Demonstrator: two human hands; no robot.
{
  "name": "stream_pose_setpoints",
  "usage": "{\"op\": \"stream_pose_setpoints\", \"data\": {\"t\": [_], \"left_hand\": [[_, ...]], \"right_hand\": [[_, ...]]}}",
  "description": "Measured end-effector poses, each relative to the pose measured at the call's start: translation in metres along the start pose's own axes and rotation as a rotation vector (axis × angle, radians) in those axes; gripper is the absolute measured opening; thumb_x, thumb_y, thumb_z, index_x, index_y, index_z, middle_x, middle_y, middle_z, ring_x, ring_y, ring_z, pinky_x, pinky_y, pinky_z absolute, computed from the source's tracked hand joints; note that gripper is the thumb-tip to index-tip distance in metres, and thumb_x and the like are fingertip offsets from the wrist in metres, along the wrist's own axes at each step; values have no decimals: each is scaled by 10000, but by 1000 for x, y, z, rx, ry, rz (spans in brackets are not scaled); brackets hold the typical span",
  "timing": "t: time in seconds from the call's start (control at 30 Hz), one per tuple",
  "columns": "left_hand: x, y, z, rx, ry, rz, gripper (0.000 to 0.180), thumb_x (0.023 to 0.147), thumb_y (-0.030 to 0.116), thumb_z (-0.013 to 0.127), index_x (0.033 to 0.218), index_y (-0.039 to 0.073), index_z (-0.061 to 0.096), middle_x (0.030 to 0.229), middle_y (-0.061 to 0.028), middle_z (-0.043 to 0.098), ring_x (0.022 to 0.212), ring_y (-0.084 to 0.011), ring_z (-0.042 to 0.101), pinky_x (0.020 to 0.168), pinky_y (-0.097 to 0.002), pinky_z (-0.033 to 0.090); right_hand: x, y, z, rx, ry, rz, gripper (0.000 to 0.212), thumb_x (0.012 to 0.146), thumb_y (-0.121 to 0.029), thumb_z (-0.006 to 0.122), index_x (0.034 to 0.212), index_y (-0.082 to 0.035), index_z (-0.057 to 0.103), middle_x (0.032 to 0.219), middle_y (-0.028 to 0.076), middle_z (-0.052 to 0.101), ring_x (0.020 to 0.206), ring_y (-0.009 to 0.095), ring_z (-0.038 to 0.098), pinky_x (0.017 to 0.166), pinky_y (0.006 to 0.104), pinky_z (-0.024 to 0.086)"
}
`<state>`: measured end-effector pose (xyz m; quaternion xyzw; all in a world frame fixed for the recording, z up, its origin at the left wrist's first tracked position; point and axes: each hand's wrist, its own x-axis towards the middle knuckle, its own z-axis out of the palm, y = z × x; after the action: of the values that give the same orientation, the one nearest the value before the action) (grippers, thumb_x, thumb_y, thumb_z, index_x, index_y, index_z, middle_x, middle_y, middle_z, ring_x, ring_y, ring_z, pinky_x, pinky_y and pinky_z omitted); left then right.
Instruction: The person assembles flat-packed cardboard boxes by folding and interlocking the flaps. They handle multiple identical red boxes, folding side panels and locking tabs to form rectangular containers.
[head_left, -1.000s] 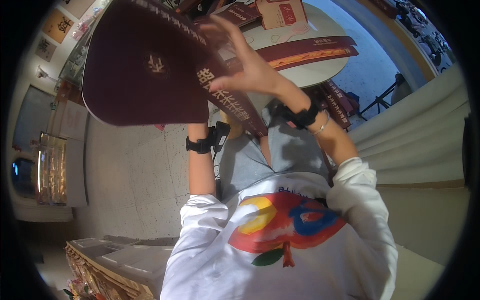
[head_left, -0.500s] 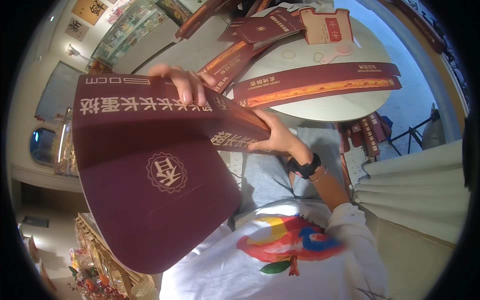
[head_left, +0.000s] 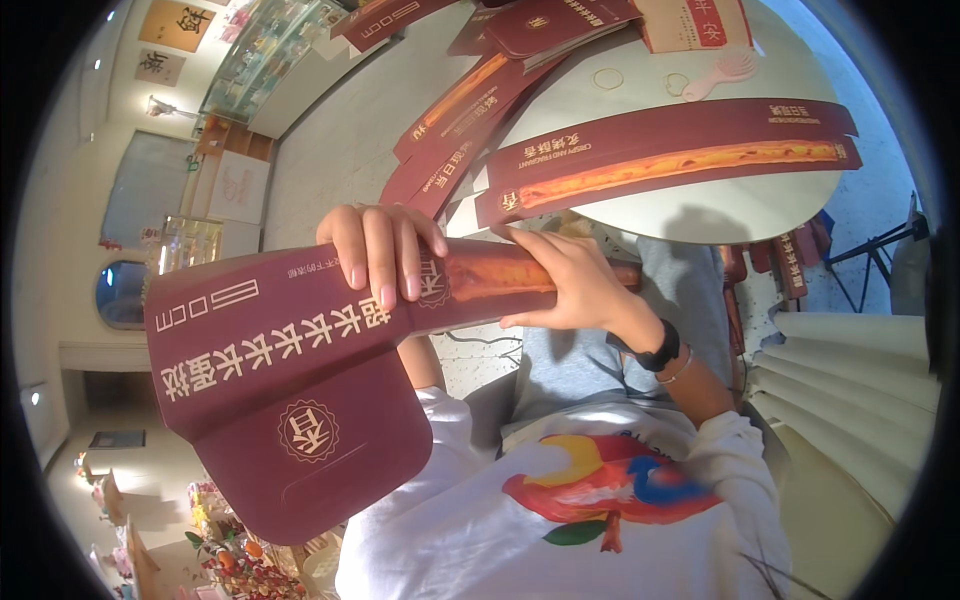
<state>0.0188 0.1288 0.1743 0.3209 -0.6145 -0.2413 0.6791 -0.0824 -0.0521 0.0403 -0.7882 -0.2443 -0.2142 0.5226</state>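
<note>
A long maroon cardboard box (head_left: pixel 265 340) with gold lettering and a printed golden pastry stick is held slantwise above my lap. My left hand (head_left: pixel 385 250) is closed over its upper edge near the middle, fingers on the printed face and the thumb hidden behind. My right hand (head_left: pixel 580 285), with a black band on the wrist, grips the narrower right part between thumb and fingers. At the left end a wide rounded flap (head_left: pixel 310 440) bearing a round emblem hangs toward me.
Beyond the box, a round white table (head_left: pixel 640 205) carries a long flat maroon carton (head_left: pixel 680 160), a pink fork-shaped thing (head_left: pixel 722 75), thin rings (head_left: pixel 607 78) and stacked cartons (head_left: pixel 540 35). More cartons lie by the floor at right, beside a black stand (head_left: pixel 870 250) and a pale curtain (head_left: pixel 820 390).
The box has tipped, so its lettered face shows more fully and the flap looks smaller. Both hands have shifted lower in view, still gripping it. My view has turned a little.
</note>
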Motion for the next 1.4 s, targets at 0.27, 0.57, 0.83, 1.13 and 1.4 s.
{"op": "stream_pose_setpoints", "data": {"t": [0.27,0.57,0.83,1.13,1.4], "left_hand": [[-84,-23,42,-277,680,463,845,868,642,516,1476,93,309,1509,-182,329,1315,-341,428,1093,-564,333],[-46,-41,98,548,1458,773,775,876,623,491,1372,28,463,1408,-129,471,1294,-293,438,1115,-490,304],[-46,-66,108,948,1399,464,559,813,352,674,1148,-17,422,1273,-195,471,1213,-286,438,1012,-477,380],[0,-46,110,893,1646,391,582,802,93,720,1286,-37,424,1170,-171,565,988,-242,596,857,-396,520],[9,-59,102,953,1643,454,427,814,158,705,1158,-5,510,1081,-143,613,902,-215,640,780,-381,578]], "right_hand": [[-4,-26,16,-229,333,137,864,602,-304,839,1351,-95,463,1048,132,605,949,321,614,799,414,510],[10,-43,32,-222,220,197,920,623,-221,819,1430,-121,390,1173,153,553,1064,340,561,901,436,460],[29,-66,21,-189,197,-123,778,768,2,592,1487,-180,355,1483,120,344,1255,326,454,1003,472,407],[106,-70,-41,548,29,-254,507,814,-290,633,1222,8,584,1188,193,620,1089,291,615,920,399,479],[187,-117,-54,269,-509,-237,781,681,-590,746,1156,20,634,1026,170,694,972,256,667,855,344,502]]}}
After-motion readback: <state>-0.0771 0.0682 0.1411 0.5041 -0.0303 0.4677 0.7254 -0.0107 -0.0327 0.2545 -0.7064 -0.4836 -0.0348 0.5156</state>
